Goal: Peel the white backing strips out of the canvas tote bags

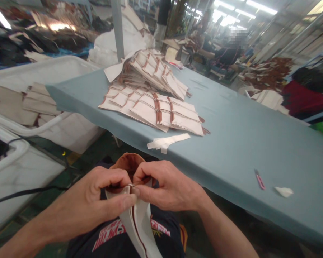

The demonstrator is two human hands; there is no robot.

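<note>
We face a long blue-green tabletop [226, 143], with a white bin [72, 132] to its left. Stacked cream panels [145, 104] with brown edging lie across its far left part. Nearest us, just off the near edge, hangs a cream piece [143, 218] with a brown seam; our left hand [104, 197] and right hand [164, 186] each pinch its upper end in a fingertip grip. Pale strips [168, 141] lie by the near edge, a pink cutter [260, 180] farther right.
</note>
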